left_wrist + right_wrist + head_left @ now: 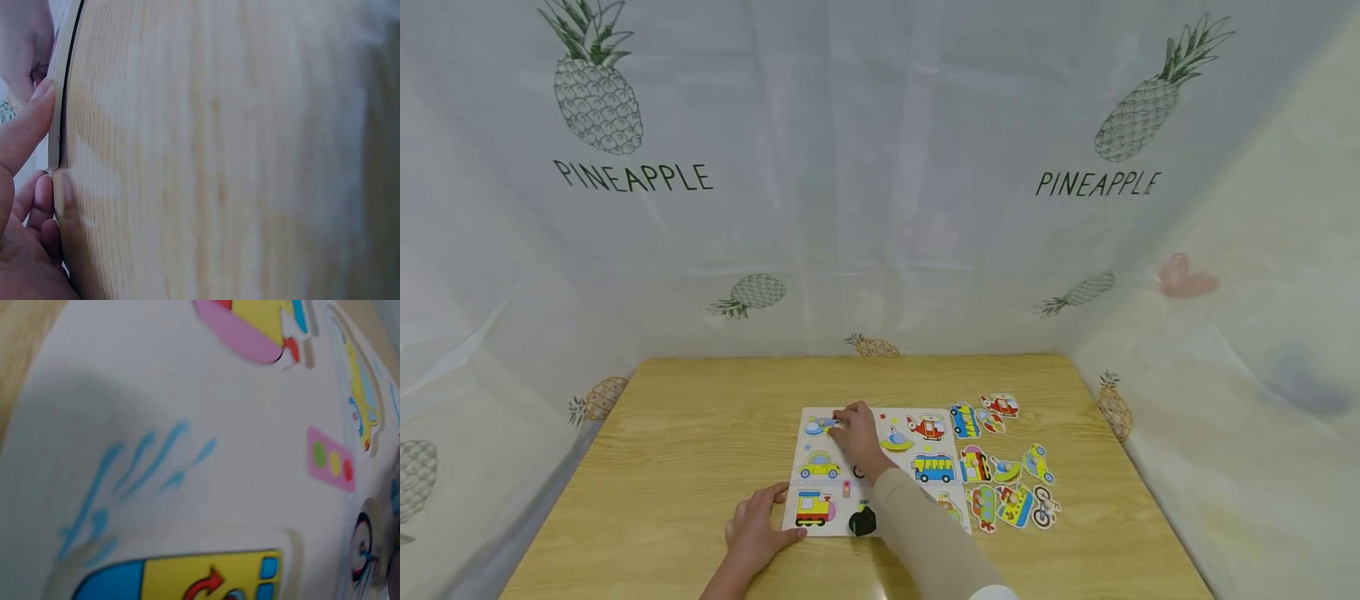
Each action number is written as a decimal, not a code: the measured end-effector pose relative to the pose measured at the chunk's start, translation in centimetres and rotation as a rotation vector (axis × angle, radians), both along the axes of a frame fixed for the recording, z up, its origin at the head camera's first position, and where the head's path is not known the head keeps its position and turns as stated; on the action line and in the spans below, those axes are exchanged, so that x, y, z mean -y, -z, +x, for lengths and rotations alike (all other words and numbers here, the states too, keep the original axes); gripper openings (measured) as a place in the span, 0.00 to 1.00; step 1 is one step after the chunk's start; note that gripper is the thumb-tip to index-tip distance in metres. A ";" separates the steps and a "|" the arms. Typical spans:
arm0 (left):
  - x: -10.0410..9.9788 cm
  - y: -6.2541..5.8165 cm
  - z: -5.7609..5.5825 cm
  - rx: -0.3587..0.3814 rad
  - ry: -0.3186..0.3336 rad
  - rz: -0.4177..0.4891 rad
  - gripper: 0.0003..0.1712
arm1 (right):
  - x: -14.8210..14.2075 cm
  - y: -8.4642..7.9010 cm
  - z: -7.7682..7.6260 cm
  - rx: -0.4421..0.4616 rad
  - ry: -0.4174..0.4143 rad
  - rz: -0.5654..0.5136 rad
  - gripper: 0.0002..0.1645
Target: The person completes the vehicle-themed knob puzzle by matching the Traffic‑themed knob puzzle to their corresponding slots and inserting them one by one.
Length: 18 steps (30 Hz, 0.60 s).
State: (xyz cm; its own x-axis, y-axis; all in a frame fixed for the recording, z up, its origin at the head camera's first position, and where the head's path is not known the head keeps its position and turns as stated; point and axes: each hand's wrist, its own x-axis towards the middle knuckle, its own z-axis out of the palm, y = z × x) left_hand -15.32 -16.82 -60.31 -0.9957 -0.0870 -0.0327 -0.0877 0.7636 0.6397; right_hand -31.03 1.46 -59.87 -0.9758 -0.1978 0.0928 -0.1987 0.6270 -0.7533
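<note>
At the left, my left hand (pixel 752 529) holds the near left corner of the board (pixel 842 521), thumb against the near edge, forefinger against the left edge, the other fingers bent; the left wrist view cuts much of it off and shows mostly table (pixel 662 467). On the board, the train picture (pixel 814 508) and car picture (pixel 818 467) lie in plain sight. At the far left corner is the plane (pixel 820 427), its right end under my right hand (pixel 859 437). That hand reaches forward, back upward, thumb and forefinger bent down to the plane; I cannot tell whether they pinch it, nor whether it is a loose piece or only the picture. The right wrist view, blurred, has just a dark sliver of the hand at its edge. My hand and sleeve (pixel 917 525) hide most of the bike picture and much of the near row; a black thing (pixel 862 522), hard to make out, covers more. My forearm slants from the lower right, its white cuff (pixel 996 593) cut off below. Farther right, the loose pieces (pixel 1015 505) lie crowded beside the board; one small piece (pixel 991 421) is partly covered by the helicopter (pixel 1000 406).
</note>
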 end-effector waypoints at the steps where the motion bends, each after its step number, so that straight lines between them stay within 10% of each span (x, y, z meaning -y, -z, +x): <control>1: 0.0 0.0 -0.1 -0.001 -0.001 -0.002 0.48 | 0.0 -0.1 -0.1 0.007 -0.003 -0.001 0.21; 18: 0.0 0.1 0.0 -0.006 0.012 -0.011 0.50 | -5.0 -3.3 1.7 0.185 0.070 -0.406 0.18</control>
